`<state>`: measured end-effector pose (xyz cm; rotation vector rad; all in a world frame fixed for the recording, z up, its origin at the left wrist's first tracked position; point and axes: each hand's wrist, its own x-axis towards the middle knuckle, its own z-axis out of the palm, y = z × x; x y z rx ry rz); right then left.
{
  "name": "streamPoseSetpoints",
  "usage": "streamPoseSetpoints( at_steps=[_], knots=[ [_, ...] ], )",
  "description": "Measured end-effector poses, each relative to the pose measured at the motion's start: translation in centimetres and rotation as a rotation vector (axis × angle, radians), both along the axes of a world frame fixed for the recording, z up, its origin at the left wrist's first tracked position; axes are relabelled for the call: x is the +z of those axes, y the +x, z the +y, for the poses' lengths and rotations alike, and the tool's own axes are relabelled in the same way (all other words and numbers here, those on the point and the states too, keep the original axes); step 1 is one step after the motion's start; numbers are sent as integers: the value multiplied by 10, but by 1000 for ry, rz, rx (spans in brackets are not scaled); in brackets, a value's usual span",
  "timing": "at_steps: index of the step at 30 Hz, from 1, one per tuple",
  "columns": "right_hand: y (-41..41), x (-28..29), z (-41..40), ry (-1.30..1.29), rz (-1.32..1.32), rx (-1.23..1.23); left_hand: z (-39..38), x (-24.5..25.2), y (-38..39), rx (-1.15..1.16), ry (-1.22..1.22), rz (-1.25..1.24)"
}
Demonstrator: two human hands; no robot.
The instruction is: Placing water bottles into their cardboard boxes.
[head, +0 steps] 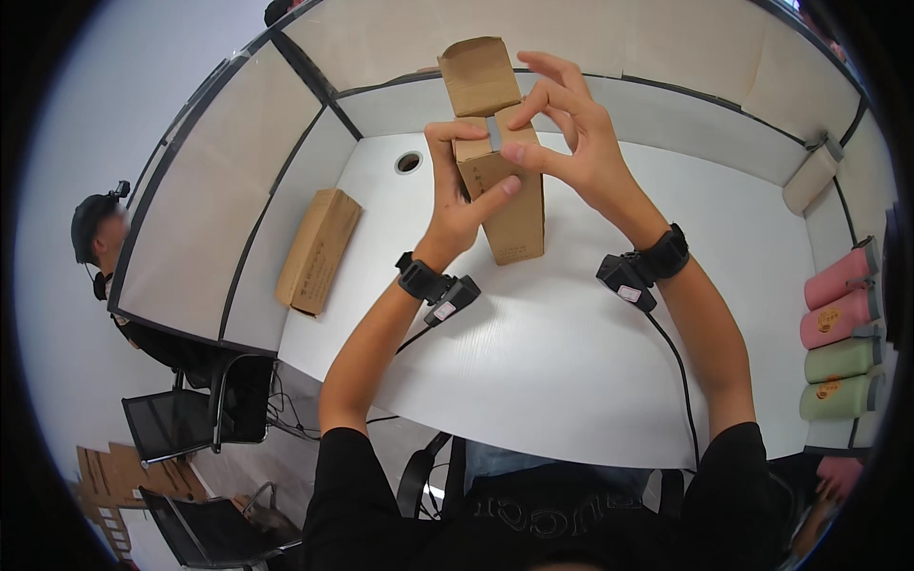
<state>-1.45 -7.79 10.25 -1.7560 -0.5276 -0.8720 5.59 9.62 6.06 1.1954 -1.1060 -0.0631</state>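
A tall brown cardboard box (pixel 510 214) stands upright on the white desk, its front bearing printed writing. The top lid flap (pixel 482 75) is raised at the back. Two small side flaps lie folded in over the opening, and a strip of something grey (pixel 493 134) shows in the gap between them. My left hand (pixel 455 196) grips the box's left side, fingers over the left flap and thumb against the front. With thumb and index finger, my right hand (pixel 571 139) takes hold at the right flap; its other fingers are lifted away.
Another cardboard box (pixel 320 250) lies at the desk's left. Several pink and green bottles (pixel 839 321) line the right side, with a beige bottle (pixel 814 175) farther back. Partitions (pixel 500 100) surround the desk (pixel 457 378). Cables (pixel 675 357) trail from both wrist devices. A person (pixel 100 232) sits beyond the left partition.
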Motion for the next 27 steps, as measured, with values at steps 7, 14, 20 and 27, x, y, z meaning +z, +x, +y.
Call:
streamPoseSetpoints(
  at_steps=[7,14,20,27],
  knots=[
    [-5,14,5,-31,-97,113,-5,-15,-2,85,-114,-59],
    [-4,14,-3,-232,-68,115,-9,-23,5,86,-122,-148],
    [-6,14,-3,-225,-30,100,-8,-23,7,56,-118,-148],
    [-3,9,-1,-229,-82,133,-6,-24,8,78,-86,-177]
  ],
)
